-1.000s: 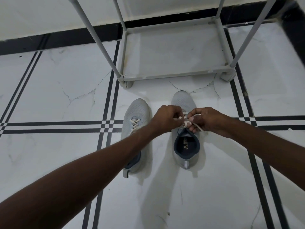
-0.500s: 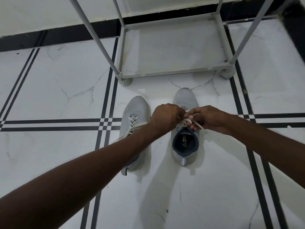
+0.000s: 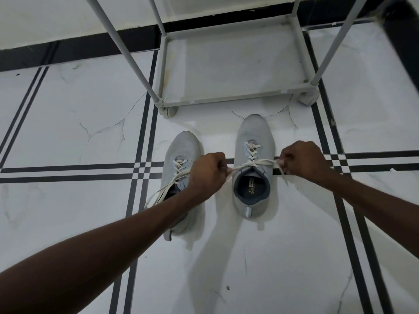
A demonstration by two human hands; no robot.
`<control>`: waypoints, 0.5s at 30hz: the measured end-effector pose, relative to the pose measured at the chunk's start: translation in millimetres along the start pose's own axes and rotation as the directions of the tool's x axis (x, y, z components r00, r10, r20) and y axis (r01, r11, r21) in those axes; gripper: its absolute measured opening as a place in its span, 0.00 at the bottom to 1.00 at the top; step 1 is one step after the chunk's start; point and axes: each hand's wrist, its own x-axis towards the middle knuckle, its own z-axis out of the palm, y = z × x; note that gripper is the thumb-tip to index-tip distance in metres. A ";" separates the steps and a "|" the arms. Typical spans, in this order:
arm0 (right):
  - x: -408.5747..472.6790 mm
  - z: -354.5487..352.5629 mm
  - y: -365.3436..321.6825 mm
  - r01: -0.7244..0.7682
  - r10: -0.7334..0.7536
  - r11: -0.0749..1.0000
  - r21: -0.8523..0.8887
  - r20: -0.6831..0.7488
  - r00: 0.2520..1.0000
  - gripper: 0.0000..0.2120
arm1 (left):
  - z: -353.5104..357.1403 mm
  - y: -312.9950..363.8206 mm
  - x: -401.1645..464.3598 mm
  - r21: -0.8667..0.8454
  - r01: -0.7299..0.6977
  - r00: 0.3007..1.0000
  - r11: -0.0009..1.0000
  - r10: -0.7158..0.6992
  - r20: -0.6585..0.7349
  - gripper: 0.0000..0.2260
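Note:
Two light grey sneakers stand side by side on the white tiled floor, toes pointing away from me. The right sneaker has a dark blue collar, and its white lace is stretched sideways across the tongue. My left hand grips one end of that lace on the shoe's left side. My right hand pinches the other end on the shoe's right side. The left sneaker lies partly under my left forearm, with its loose laces trailing to the left.
A grey tube-frame rack with a low bottom shelf stands just beyond the shoes' toes, against the wall. Black stripe lines cross the marble-look floor. A black skirting runs along the wall.
Both hands have pulled apart from the middle of the right sneaker, drawing the lace taut sideways. The view has shifted slightly.

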 end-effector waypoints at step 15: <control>-4.9 4.6 -2.8 0.297 -0.239 0.887 -0.354 0.199 0.950 0.12 | -14.9 4.5 -5.1 0.529 -0.485 0.875 0.697 0.379 0.302 0.21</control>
